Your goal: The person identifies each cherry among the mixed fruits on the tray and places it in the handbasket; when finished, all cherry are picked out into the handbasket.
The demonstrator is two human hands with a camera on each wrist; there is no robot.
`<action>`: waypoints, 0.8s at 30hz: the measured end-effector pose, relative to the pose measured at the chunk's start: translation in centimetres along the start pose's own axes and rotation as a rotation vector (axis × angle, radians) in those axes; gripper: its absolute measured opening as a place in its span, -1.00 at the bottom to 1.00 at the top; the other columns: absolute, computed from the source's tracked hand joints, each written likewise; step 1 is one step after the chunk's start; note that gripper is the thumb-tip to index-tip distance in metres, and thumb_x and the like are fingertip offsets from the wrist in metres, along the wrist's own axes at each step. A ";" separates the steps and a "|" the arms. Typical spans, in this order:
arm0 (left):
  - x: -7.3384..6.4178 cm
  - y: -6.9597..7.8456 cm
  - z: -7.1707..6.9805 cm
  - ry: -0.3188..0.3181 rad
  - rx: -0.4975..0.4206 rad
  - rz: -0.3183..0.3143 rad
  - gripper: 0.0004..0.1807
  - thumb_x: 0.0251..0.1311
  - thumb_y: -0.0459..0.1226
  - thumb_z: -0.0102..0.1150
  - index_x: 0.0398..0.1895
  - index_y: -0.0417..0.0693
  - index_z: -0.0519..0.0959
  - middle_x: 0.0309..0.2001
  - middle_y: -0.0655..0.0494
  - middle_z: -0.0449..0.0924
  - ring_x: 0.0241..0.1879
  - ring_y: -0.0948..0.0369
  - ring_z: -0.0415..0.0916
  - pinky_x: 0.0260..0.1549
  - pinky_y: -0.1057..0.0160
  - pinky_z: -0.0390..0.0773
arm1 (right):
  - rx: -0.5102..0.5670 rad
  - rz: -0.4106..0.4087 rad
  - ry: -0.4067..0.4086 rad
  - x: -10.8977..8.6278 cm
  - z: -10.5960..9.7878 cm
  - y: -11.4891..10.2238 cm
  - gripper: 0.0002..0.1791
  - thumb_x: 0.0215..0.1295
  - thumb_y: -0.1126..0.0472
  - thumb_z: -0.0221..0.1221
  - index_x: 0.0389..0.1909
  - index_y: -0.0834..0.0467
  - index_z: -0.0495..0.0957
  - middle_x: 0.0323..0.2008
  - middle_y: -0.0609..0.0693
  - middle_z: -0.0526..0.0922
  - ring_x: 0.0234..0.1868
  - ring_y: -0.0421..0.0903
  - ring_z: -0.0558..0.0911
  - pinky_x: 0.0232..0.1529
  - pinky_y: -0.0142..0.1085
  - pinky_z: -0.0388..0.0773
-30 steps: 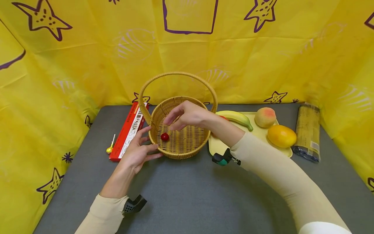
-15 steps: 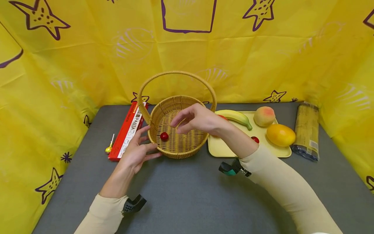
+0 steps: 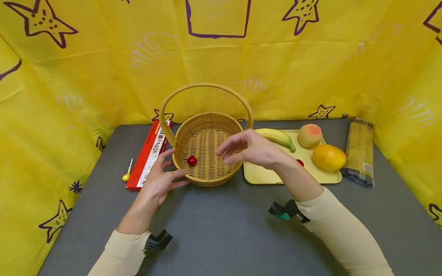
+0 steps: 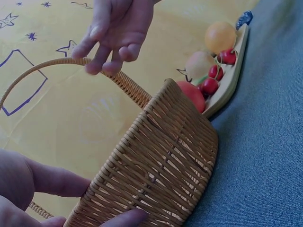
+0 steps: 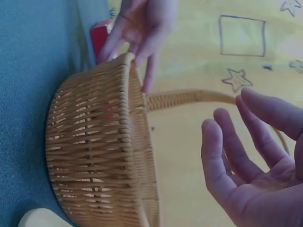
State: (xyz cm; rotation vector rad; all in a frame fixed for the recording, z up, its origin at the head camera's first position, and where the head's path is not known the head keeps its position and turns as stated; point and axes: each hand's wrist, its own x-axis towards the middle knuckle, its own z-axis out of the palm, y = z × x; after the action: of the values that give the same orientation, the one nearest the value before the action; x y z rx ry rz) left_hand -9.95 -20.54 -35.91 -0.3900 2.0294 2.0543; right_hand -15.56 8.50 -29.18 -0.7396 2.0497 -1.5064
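Judging the round tan wicker basket (image 3: 210,149) light but stiff, we favoured its arched woven handle (image 3: 207,85). The left hand (image 3: 163,182) pinched the rim (image 4: 122,140); the empty right hand (image 3: 253,150) had fingers parted.

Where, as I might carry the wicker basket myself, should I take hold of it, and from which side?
Probably the top middle of its handle, coming straight down from above: the handle arches upright over the open basket, and its crown stands untouched.

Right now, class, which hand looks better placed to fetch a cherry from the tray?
Probably the right hand: it appears empty and is nearer the tray and its cherries, while the left hand holds the wicker basket.
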 end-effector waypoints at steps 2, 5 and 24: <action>0.0 0.0 0.0 -0.002 -0.002 -0.002 -0.05 0.37 -0.46 0.26 0.68 0.20 0.00 0.53 -0.23 0.02 0.21 -0.17 0.55 -0.01 -0.04 0.76 | 0.004 0.014 0.012 -0.8 -0.3 0.1 -0.72 0.26 0.35 0.43 -0.01 0.13 0.76 -0.02 0.03 0.79 0.00 0.05 0.72 0.03 -0.18 0.73; 0.1 0.0 0.0 -0.005 -0.004 -0.005 -0.05 0.36 -0.46 0.26 0.67 0.19 0.00 0.53 -0.22 0.01 0.19 -0.16 0.57 -0.01 -0.04 0.76 | 0.000 0.008 0.042 -1.9 -0.9 0.2 -0.70 0.26 0.32 0.44 0.02 0.16 0.75 -0.03 0.04 0.79 -0.03 0.07 0.71 -0.03 -0.23 0.72; 0.2 0.0 0.0 -0.002 0.010 0.003 -0.05 0.36 -0.49 0.24 0.68 0.18 -0.01 0.53 -0.24 0.00 0.19 -0.17 0.56 -0.01 -0.05 0.75 | 0.005 0.033 0.224 -5.4 -5.7 4.1 -0.63 0.25 0.31 0.45 0.08 0.25 0.69 0.00 0.08 0.77 0.01 0.00 0.73 0.00 -0.29 0.73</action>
State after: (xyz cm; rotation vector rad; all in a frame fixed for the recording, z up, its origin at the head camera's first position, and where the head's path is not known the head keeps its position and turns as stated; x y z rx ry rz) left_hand -10.18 -20.55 -36.00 -0.3828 2.0396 2.0443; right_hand -15.96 17.12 -31.21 -0.5540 2.2069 -1.6382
